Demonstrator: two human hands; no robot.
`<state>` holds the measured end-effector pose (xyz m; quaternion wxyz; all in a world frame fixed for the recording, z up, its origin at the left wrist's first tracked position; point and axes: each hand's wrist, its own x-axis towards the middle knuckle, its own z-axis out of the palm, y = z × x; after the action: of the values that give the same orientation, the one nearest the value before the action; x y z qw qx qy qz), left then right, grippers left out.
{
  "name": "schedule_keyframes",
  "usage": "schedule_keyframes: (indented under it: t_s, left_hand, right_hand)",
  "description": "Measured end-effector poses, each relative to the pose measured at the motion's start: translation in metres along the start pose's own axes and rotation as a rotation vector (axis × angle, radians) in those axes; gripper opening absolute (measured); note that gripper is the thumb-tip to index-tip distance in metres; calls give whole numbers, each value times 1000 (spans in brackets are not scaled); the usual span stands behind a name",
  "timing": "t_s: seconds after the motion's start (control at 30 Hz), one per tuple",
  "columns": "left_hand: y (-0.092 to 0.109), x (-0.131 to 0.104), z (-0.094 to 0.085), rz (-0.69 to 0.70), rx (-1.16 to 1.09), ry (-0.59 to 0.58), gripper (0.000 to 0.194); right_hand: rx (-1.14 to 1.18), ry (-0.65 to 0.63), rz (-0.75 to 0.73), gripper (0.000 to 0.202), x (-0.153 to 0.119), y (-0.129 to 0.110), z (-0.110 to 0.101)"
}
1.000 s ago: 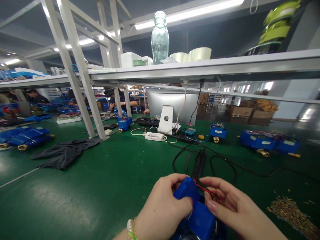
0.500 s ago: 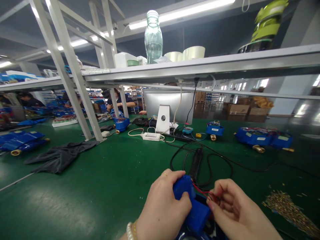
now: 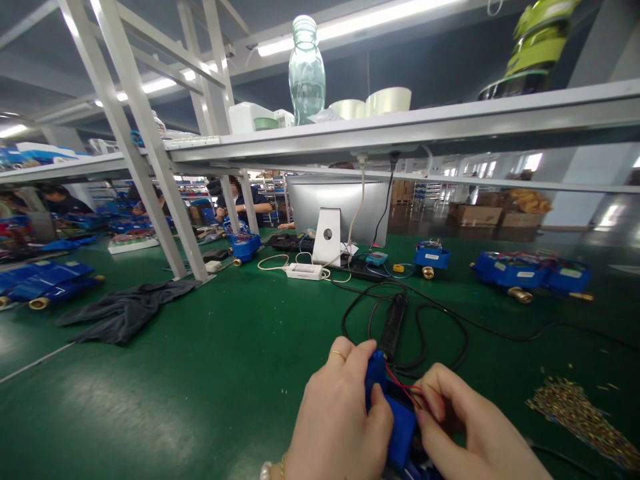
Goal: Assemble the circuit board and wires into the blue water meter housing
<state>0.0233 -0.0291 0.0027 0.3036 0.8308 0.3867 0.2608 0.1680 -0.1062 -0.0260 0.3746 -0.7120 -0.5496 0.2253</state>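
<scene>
While the blue plastic meter housing point(image 3: 395, 420) is held low at the near edge of the green bench mat point(image 3: 200, 373), it is clasped by the left hand point(image 3: 340, 420), whose fingers are curled over its top. The thin red and black wires point(image 3: 403, 392) coming out of it are pinched between the narrowed fingertips of the right hand point(image 3: 470, 433). A wire could be strained or pulled from its joint if it is tugged too hard. The black cable loop point(image 3: 425, 327) lying just beyond could be snagged, and the heap of small brass parts point(image 3: 575, 420) scattered.
</scene>
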Motion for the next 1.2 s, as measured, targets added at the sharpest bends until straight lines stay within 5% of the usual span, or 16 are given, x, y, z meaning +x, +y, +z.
schedule_keyframes:
  t_s: [0.3,0.73,0.9,1.03,1.2]
  left_hand:
    - [-6,9,-8,15,-24,50,39]
    - [-1,0,14,64,142,151,39]
    - [2,0,14,47,114,157,41]
    - [-4,0,-5,36,-40,1,43]
    - [-30,7,-36,142,-270,-333,94]
  right_hand:
    - [199,-123,-1,14,4,-10,-3]
    - [-193,50,20,25,-2,-6,5]
    - [-106,51,-22,29,-4,-3,8]
    - [11,18,22,29,-3,0,7]
    - [300,-81,50,33,-3,8,5]
